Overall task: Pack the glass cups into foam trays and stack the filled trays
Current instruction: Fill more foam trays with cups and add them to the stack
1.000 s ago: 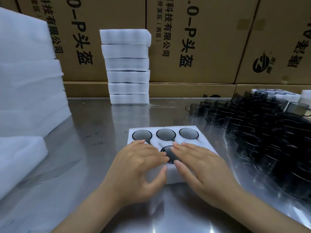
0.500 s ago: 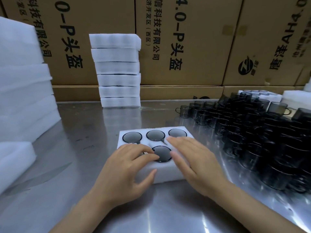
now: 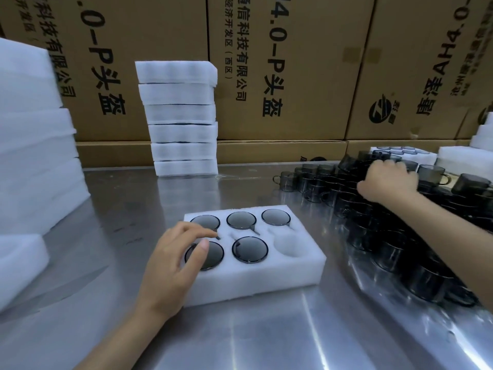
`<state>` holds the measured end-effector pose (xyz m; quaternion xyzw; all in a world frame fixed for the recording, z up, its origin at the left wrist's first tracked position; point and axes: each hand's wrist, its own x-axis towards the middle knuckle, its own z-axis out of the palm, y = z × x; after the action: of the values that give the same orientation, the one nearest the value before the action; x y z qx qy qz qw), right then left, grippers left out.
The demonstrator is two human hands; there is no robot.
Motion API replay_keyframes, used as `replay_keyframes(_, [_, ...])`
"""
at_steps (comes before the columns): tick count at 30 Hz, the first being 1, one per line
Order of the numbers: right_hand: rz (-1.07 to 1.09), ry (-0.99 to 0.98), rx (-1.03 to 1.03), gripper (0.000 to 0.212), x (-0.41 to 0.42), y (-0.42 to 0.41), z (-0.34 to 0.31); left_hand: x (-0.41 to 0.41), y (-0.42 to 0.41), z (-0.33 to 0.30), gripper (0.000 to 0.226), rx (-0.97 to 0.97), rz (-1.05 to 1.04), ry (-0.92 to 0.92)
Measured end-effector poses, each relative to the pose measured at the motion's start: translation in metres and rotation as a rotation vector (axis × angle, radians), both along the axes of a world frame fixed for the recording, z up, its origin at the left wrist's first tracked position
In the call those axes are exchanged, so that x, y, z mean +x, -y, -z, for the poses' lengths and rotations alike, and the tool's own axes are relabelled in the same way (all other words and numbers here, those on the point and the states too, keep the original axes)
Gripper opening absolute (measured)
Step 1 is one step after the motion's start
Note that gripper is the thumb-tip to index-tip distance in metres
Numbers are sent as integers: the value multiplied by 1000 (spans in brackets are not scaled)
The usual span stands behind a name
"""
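A white foam tray [image 3: 266, 279] lies in the middle of the steel table. Dark glass cups fill all three back pockets and two front ones, among them the front middle cup [image 3: 249, 249]. Its front right pocket [image 3: 290, 245] is bare. My left hand [image 3: 173, 257] rests on the tray's front left corner, fingers spread lightly over the cup there. To the right, my right hand [image 3: 386, 180] is among the loose glass cups [image 3: 400, 249], its fingers curled down round a tilted cup [image 3: 354, 161] at the far side of the pile.
A stack of several foam trays [image 3: 181, 121] stands at the back of the table [image 3: 266, 329]. Big foam slabs [image 3: 32, 145] pile up at the left. Another filled tray [image 3: 400, 152] and foam pieces sit at the far right. Cardboard cartons [image 3: 293, 62] wall off the back.
My right hand left the tray and went right to the cup pile, uncovering the bare front right pocket. The left hand stayed on the tray's front left.
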<state>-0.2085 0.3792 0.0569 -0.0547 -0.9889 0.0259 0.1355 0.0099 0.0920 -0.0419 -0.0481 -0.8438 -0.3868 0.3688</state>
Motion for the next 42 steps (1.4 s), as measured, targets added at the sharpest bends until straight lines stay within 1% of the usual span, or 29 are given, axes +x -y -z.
replay_keyframes(2, [119, 106, 0, 56, -11, -7, -5, -1, 1, 1, 38, 2, -6, 6])
replay_keyframes(3, [160, 147, 5, 54, -15, -10, -6, -1, 2, 1, 38, 1, -11, 8])
replay_keyframes(6, [207, 218, 23, 33, -21, -15, -1, -2, 2, 2, 39, -5, -21, 15])
replay_keyframes(8, [207, 192, 50, 16, -23, -16, 4, -3, 2, 2, 39, 0, -22, 17])
replay_keyframes(10, [203, 140, 69, 5, -25, -18, 8, -3, 3, 2, 39, 3, -20, 22])
replay_keyframes(14, [151, 19, 66, 8, -26, -20, 5, -3, 3, 4, 39, 9, -24, 29])
replay_keyframes(18, [45, -107, 16, 21, -20, -16, -11, -3, 3, 4, 39, 10, -23, 39])
replay_keyframes(20, [-67, -202, -54, 26, -13, -9, -19, -4, 3, 4, 40, 11, -25, 42])
replay_keyframes(21, [-146, -257, -121, 27, -6, -4, -23, -4, 2, 4, 40, 9, -26, 41])
replay_keyframes(23, [-323, -360, -316, 21, 13, 10, -26, -4, 2, 3, 39, 0, -25, 38])
replay_keyframes(25, [-487, -414, -516, 16, 37, 24, -24, -4, 2, 3, 39, -8, -27, 44])
replay_keyframes(27, [-652, -397, -658, 18, 64, 37, -13, -3, 2, 3, 38, -11, -31, 49])
replay_keyframes(29, [-767, -361, -738, 21, 88, 48, 2, -3, 2, 2, 38, -16, -33, 48])
replay_keyframes(31, [-824, -345, -751, 23, 106, 58, 18, -3, 2, 2, 39, -23, -33, 50])
replay_keyframes(34, [-842, -254, -747, 27, 118, 67, 39, -3, 2, 2, 39, -25, -35, 53])
replay_keyframes(37, [-841, -194, -673, 31, 120, 70, 56, -2, 2, 2, 40, -24, -36, 56])
replay_keyframes(39, [-858, -211, -614, 29, 119, 70, 62, -2, 2, 2, 40, -25, -38, 59])
replay_keyframes(42, [-864, -220, -577, 21, 119, 70, 64, -2, 1, 1, 40, -30, -42, 66])
